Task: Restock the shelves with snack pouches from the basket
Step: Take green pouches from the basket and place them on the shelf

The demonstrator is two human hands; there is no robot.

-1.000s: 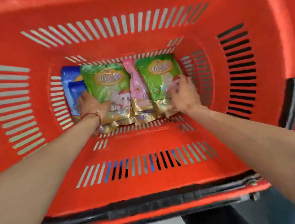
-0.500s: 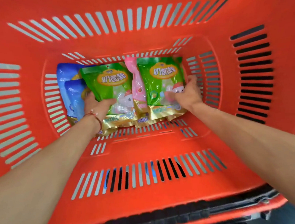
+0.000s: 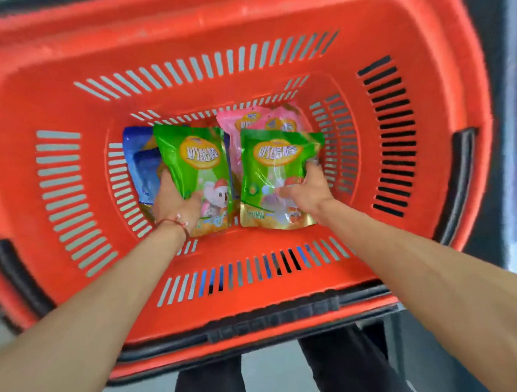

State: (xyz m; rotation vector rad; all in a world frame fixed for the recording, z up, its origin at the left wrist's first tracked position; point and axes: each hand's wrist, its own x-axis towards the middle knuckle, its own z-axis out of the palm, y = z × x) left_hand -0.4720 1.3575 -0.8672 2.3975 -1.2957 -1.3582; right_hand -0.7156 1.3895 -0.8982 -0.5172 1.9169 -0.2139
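Snack pouches sit at the bottom of the red basket, bunched toward its far end. Two are green with a yellow label patch and gold lower edge, and both are tipped up off the floor of the basket, faces toward the camera.

The left hand grips the left green pouch at its lower left corner — thumb across the front, fingers hidden behind the foil. A red string bracelet circles that wrist. The right hand holds the right green pouch by its lower right side, thumb pressed on the front and fingertips curled round the right edge.

Behind the right green pouch, pink pouches lie against the far wall. Blue pouches lie at the left, partly covered by the left green pouch. A black handle hangs along the basket's right side, and the person's dark trousers show below the near rim.
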